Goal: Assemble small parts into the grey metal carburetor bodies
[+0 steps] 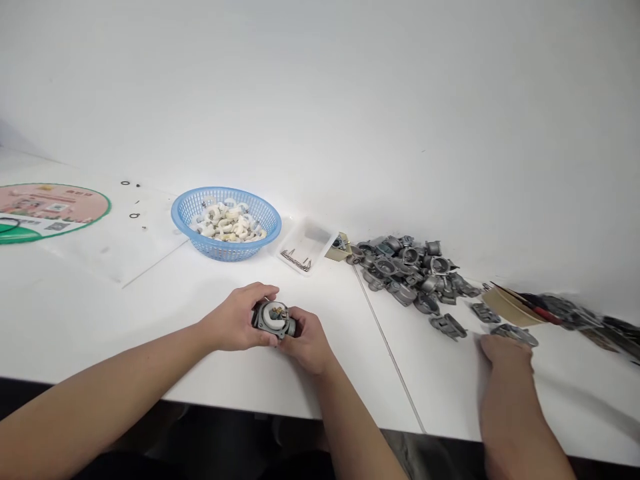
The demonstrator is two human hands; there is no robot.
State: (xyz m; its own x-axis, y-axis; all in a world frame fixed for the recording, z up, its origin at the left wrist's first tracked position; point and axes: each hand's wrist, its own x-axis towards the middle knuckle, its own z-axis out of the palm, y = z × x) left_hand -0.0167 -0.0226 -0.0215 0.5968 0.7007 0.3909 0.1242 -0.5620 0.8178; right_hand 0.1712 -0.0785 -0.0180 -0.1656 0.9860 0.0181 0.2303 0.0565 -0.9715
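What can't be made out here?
Head view, held metal part: sides partly hidden by left hand and right hand.
Head view, round sheet: left end cut off by picture edge.
Head view, dark clutter at far right: blurred.
Head view, dark speck at left: too small to identify.

- The left hand is bare.
- The left forearm is bare, tapering to the wrist.
- The right hand is bare.
- The right forearm is bare, also tapering.
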